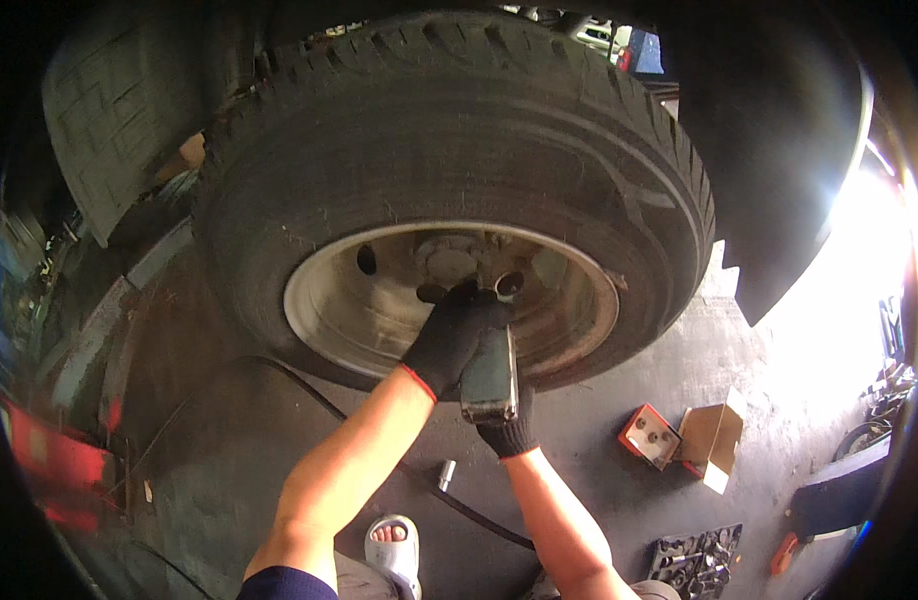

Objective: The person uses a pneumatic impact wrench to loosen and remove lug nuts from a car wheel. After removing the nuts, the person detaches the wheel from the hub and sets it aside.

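A large tyre (pixel 449 160) on a pale, dirty steel rim (pixel 324 305) stands upright before me. Into the rim points an impact wrench (pixel 491 375), its dark, blocky rear end toward me. My left hand (pixel 451 335), in a black glove with a red cuff edge, is closed about the tool's front part near the hub (pixel 451 262); its fingertips are partly hidden. From below, my right hand (pixel 516 425), also black-gloved, grips the wrench's handle, mostly covered by the tool body. The wrench's nose is hidden behind my left hand.
A black hose (pixel 469 512) runs across the dark floor beside a loose metal socket (pixel 446 474). To the right lie an opened cardboard box (pixel 714 435), a red-edged box (pixel 651 436) of small parts and a tool tray (pixel 694 562). A dark fender (pixel 769 130) hangs at upper right.
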Motion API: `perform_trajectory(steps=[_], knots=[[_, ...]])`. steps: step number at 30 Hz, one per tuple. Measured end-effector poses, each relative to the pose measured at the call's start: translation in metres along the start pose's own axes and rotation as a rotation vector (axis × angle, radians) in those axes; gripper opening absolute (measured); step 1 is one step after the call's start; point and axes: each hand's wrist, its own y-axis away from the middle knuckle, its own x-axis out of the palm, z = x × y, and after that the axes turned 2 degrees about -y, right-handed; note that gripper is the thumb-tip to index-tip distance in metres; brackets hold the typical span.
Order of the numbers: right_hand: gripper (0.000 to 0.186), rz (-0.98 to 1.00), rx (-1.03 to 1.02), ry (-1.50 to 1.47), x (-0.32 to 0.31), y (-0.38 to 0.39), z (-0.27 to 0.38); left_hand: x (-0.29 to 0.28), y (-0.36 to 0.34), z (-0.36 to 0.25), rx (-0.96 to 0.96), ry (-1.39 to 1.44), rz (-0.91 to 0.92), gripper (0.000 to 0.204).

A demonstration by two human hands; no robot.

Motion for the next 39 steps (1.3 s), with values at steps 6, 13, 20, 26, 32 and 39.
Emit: perform_trajectory(steps=[6,13,20,26,32,39], knots=[[0.051,-0.127,-0.131,0.456,0.014,0.006,0.022,-0.005,-0.004,-0.006,-0.102,0.067,0.063,0.021],[0.027,-0.246,0.063,0.379,0.051,0.086,0.093,-0.001,-0.009,-0.005,-0.104,0.109,0.016,0.024],[0.015,-0.021,0.764,-0.832,0.055,0.080,0.119,-0.004,-0.012,-0.006,-0.091,0.132,0.071,0.032],[0.021,0.002,0.692,-1.136,0.054,0.086,0.102,0.000,-0.008,-0.009,-0.155,0.211,0.044,0.033],[0.015,-0.313,0.446,-0.264,0.058,0.090,0.100,-0.001,-0.009,-0.006,-0.048,0.146,0.043,0.024],[0.041,-0.106,-0.260,1.072,0.038,0.085,0.100,-0.001,-0.007,-0.013,-0.150,0.117,0.046,0.030]])
